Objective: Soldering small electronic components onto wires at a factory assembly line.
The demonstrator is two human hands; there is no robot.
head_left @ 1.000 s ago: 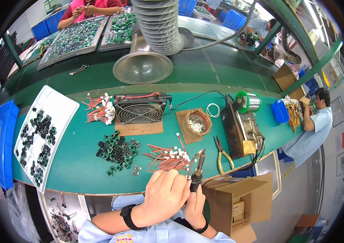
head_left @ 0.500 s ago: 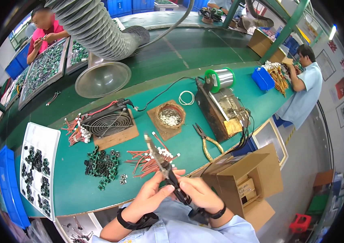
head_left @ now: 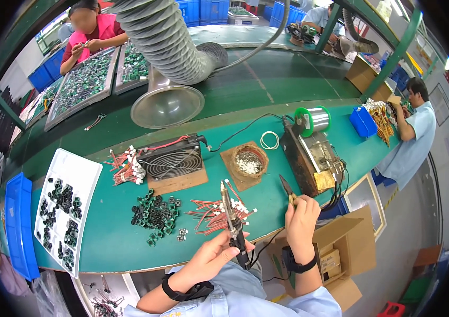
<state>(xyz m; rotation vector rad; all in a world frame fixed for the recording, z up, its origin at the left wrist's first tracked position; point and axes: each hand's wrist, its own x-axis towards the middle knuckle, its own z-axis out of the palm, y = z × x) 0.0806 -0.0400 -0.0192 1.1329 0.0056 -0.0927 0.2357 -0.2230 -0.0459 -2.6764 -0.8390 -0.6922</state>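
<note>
My left hand is closed round the black handle of a soldering iron, whose metal tip points up and away from me. To the right, my right hand has its fingers closed over the handles of the pliers, which lie on the bench with their dark jaws showing. Beyond the iron lies a loose pile of red wires with white connectors. Left of that sit a heap of small green and black circuit boards and a little cluster of metallic parts.
A fan, a round pot of pale bits and a soldering unit with a solder wire reel stand behind. A white tray of boards is left, an open carton right. A fume duct hangs above; co-workers sit beyond.
My right hand has left the soldering iron and moved right onto the pliers. The iron stays in my left hand, now more upright. The whole view has shifted.
</note>
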